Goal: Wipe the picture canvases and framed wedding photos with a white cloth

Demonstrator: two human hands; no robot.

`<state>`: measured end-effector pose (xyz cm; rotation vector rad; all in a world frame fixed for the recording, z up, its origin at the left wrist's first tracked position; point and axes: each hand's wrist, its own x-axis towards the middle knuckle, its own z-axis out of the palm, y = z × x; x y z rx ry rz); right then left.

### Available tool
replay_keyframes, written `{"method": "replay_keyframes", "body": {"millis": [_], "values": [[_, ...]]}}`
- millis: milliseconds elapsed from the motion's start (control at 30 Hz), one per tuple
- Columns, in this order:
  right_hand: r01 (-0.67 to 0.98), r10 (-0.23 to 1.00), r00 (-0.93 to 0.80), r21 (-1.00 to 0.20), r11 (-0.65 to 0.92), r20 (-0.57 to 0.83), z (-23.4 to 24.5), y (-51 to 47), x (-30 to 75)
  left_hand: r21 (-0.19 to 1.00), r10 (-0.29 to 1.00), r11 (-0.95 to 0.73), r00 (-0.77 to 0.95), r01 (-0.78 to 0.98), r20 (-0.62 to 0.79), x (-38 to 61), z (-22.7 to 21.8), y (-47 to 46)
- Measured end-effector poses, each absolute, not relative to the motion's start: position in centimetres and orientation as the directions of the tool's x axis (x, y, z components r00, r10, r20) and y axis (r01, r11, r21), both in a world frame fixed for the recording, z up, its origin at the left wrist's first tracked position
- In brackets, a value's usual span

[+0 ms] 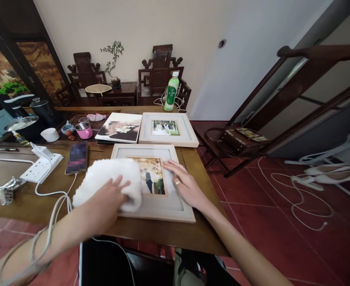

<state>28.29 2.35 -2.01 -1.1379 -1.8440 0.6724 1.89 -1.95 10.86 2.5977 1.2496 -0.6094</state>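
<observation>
A picture frame (155, 218) with a pale wooden edge and a wedding photo inside lies flat on the table in front of me. My left hand (111, 196) grips a fluffy white cloth (103, 174), somewhat blurred, which covers the frame's left part and hangs past its edge. My right hand (188, 186), wearing a ring, rests flat on the frame's right side with its fingers stretched out. Just behind lies a second framed photo (189, 137), and left of that a white photo print or album (127, 119).
On the wooden table (207, 222) stand a green bottle (171, 93), a pink cup (84, 131), a white cup (50, 135) and a dark pot (41, 109). A phone (76, 157) and a white power strip (42, 165) with cables lie left. A folding chair (252, 131) holds a bag.
</observation>
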Motion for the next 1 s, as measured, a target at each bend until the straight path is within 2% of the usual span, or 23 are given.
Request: {"method": "replay_keyframes", "body": {"millis": [67,133,267,400,633,733,867,933,1000], "values": [[0.445,0.898,-0.231,-0.780,0.441,0.376,-2.0,2.3,28.3,0.066,0.668,-0.634,0.589,0.770,-0.456,1.8,11.1,-4.4],[0.451,0.898,-0.233,-0.776,0.441,0.374,-2.0,2.3,28.3,0.087,0.677,-0.617,0.584,0.782,-0.447,1.8,11.1,-5.5],[0.461,0.895,-0.240,-0.767,0.446,0.376,-2.1,2.3,28.3,-0.036,0.750,-0.564,0.494,0.825,-0.439,2.5,10.7,-3.0],[0.453,0.888,-0.261,-0.764,0.460,0.379,-2.0,2.3,28.5,-0.171,0.821,-0.554,0.500,0.815,-0.276,3.0,9.2,2.1],[0.441,0.888,-0.251,-0.771,0.459,0.385,-2.0,2.3,28.6,-0.221,0.839,-0.537,0.543,0.814,-0.039,2.7,6.8,7.4],[0.434,0.891,-0.256,-0.778,0.453,0.376,-1.9,2.3,28.6,-0.215,0.815,-0.578,0.573,0.787,-0.092,2.7,7.1,6.9],[0.441,0.891,-0.250,-0.775,0.453,0.378,-1.8,2.3,28.5,-0.169,0.779,-0.619,0.571,0.767,-0.260,2.7,8.5,2.4],[0.447,0.894,-0.238,-0.774,0.448,0.379,-1.8,2.3,28.4,-0.090,0.729,-0.654,0.595,0.751,-0.338,2.5,9.2,-0.9],[0.444,0.896,-0.229,-0.778,0.444,0.380,-1.8,2.3,28.3,-0.006,0.693,-0.683,0.646,0.730,-0.322,2.4,9.8,-3.8]]}}
